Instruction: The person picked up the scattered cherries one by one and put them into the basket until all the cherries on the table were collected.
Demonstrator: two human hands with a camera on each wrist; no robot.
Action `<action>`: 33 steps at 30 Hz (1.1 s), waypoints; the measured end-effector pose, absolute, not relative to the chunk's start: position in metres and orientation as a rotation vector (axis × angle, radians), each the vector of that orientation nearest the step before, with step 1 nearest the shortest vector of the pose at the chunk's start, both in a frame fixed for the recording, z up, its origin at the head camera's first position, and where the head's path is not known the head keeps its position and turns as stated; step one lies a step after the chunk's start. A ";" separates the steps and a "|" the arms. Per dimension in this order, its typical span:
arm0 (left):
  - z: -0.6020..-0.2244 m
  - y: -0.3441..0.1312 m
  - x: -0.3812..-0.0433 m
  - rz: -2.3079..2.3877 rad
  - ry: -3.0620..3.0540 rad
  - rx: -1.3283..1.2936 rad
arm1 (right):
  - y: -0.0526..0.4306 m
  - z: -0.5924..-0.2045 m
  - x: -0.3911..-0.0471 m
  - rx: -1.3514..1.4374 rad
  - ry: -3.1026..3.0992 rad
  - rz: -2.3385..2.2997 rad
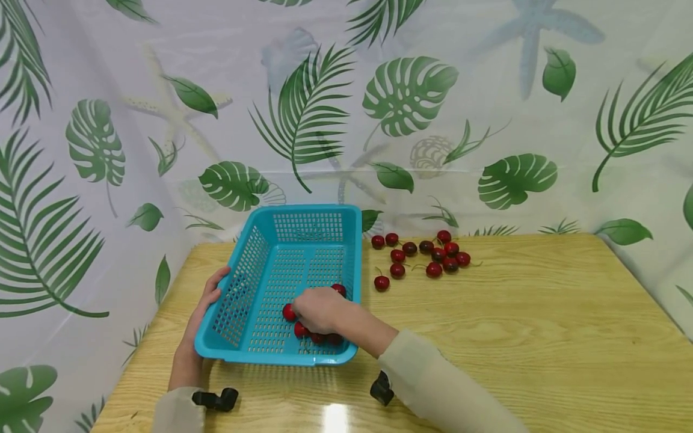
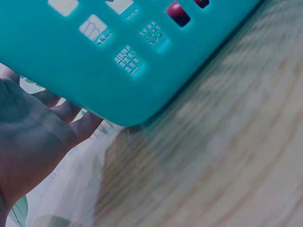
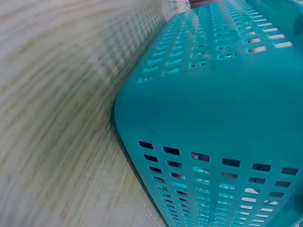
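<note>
A blue plastic basket [image 1: 278,359] with perforated walls stands on the wooden table. My left hand [image 1: 197,316] lies along its left outer wall, fingertips up at the rim. In the left wrist view the palm faces the basket with the fingers stretched out against its side. Reaching over the right rim, my right hand [image 1: 320,308] is down inside the basket with fingers bent, among several red cherries. One cherry [image 1: 289,312] shows right at its fingertips, another cherry [image 1: 338,290] behind the hand. The hand's underside is hidden, so I cannot tell whether it grips a cherry.
Several dark red cherries [image 1: 434,269], some with stems, lie loose on the table [image 1: 514,337] to the right of the basket. A leaf-patterned cloth [image 1: 460,120] hangs behind the table and along its left side. Each wrist carries a small black camera [image 1: 381,390].
</note>
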State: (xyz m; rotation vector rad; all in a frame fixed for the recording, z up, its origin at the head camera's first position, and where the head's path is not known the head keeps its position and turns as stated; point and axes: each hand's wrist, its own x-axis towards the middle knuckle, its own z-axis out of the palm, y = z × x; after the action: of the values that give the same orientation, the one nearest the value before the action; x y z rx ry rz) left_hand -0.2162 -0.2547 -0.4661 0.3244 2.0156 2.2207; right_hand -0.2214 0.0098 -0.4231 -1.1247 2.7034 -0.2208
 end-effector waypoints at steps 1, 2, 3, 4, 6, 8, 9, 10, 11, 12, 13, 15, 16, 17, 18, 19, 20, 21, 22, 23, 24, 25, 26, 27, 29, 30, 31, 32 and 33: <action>-0.466 -0.255 -0.216 2.224 2.018 0.332 | 0.010 -0.423 -0.221 -1.120 2.699 -0.233; -0.466 -0.255 -0.216 2.228 2.021 0.341 | 0.010 -0.423 -0.221 -1.117 2.695 -0.244; -0.466 -0.255 -0.216 2.230 2.018 0.343 | 0.010 -0.423 -0.221 -1.113 2.691 -0.255; -0.466 -0.255 -0.216 2.233 2.016 0.342 | 0.010 -0.423 -0.221 -1.108 2.688 -0.265; -0.466 -0.255 -0.215 2.230 2.015 0.326 | 0.010 -0.423 -0.222 -1.108 2.685 -0.285; -0.466 -0.255 -0.215 2.232 2.009 0.313 | 0.010 -0.422 -0.222 -1.106 2.688 -0.308; -0.466 -0.255 -0.215 2.227 2.005 0.305 | 0.010 -0.422 -0.222 -1.106 2.690 -0.321; -0.465 -0.255 -0.215 2.226 2.004 0.301 | 0.010 -0.422 -0.222 -1.106 2.691 -0.332; -0.465 -0.255 -0.215 2.226 2.003 0.298 | 0.010 -0.421 -0.222 -1.107 2.692 -0.341; -0.466 -0.255 -0.215 2.227 2.001 0.297 | 0.011 -0.421 -0.221 -1.108 2.693 -0.350; -0.466 -0.254 -0.215 2.231 1.996 0.302 | 0.011 -0.421 -0.221 -1.110 2.695 -0.356; -0.466 -0.254 -0.215 2.229 1.991 0.308 | 0.011 -0.420 -0.221 -1.123 2.697 -0.368; -0.466 -0.254 -0.214 2.231 1.989 0.310 | 0.011 -0.420 -0.221 -1.132 2.701 -0.374; -0.466 -0.254 -0.214 2.231 1.988 0.315 | 0.011 -0.420 -0.221 -1.140 2.704 -0.382; -0.466 -0.254 -0.214 2.231 1.988 0.319 | 0.011 -0.420 -0.221 -1.150 2.709 -0.390; -0.466 -0.255 -0.214 2.231 1.990 0.325 | 0.011 -0.420 -0.222 -1.159 2.713 -0.396; -0.466 -0.255 -0.214 2.230 1.992 0.326 | 0.011 -0.420 -0.222 -1.164 2.716 -0.405; -0.466 -0.255 -0.214 2.230 1.995 0.324 | 0.011 -0.420 -0.222 -1.170 2.720 -0.412; -0.466 -0.255 -0.214 2.231 1.998 0.324 | 0.011 -0.420 -0.222 -1.172 2.724 -0.414; -0.466 -0.256 -0.214 2.231 2.001 0.328 | 0.010 -0.420 -0.222 -1.175 2.728 -0.418; -0.466 -0.256 -0.214 2.231 2.005 0.329 | 0.010 -0.420 -0.222 -1.175 2.731 -0.422; -0.466 -0.256 -0.215 2.231 2.004 0.332 | 0.010 -0.420 -0.222 -1.173 2.732 -0.434; -0.466 -0.257 -0.215 2.235 2.004 0.332 | 0.010 -0.420 -0.223 -1.175 2.732 -0.450; -0.466 -0.257 -0.215 2.240 2.007 0.335 | 0.010 -0.420 -0.223 -1.177 2.731 -0.473; -0.467 -0.257 -0.216 2.250 2.005 0.344 | 0.012 -0.418 -0.223 -1.191 2.734 -0.534; -0.467 -0.257 -0.216 2.257 2.001 0.343 | 0.013 -0.418 -0.222 -1.199 2.735 -0.572; -0.467 -0.257 -0.216 2.261 2.002 0.343 | 0.014 -0.417 -0.222 -1.212 2.740 -0.616; -0.466 -0.256 -0.217 2.265 2.004 0.337 | 0.015 -0.416 -0.222 -1.229 2.748 -0.661; -0.466 -0.256 -0.217 2.264 2.004 0.332 | 0.017 -0.414 -0.221 -1.244 2.757 -0.709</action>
State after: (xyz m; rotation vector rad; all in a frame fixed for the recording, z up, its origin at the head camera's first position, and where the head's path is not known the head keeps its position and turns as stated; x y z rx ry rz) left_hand -0.2167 -0.2562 -0.4664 0.3316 2.0044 2.2636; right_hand -0.2212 0.0172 -0.4144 -1.2436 2.7573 -0.7093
